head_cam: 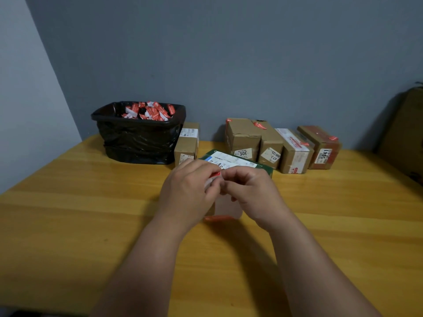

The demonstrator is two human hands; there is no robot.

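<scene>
Yellow wooden table (91, 213) against grey wall (229, 53). At table centre, left hand (187, 188) and right hand (249, 193) together, fingers curled, both pinching small red-and-white sticker (215, 175) at fingertips. Directly under grip: pale sheet with orange lower edge (226, 210), mostly hidden by hands; cannot tell whether held or lying on table. Just behind grip: green parcel (263, 168) with white shipping label, flat on table. Farther behind and left of grip: bin lined with black bag (137, 143), full of red-and-white scraps (148, 110). Single cardboard box (186, 145) just beside bin's right side. Behind and right of grip: row of four taped boxes (242, 138) along wall, printed labels facing front. Far right of grip, at frame edge: large brown box (405, 133), partly cut off.
</scene>
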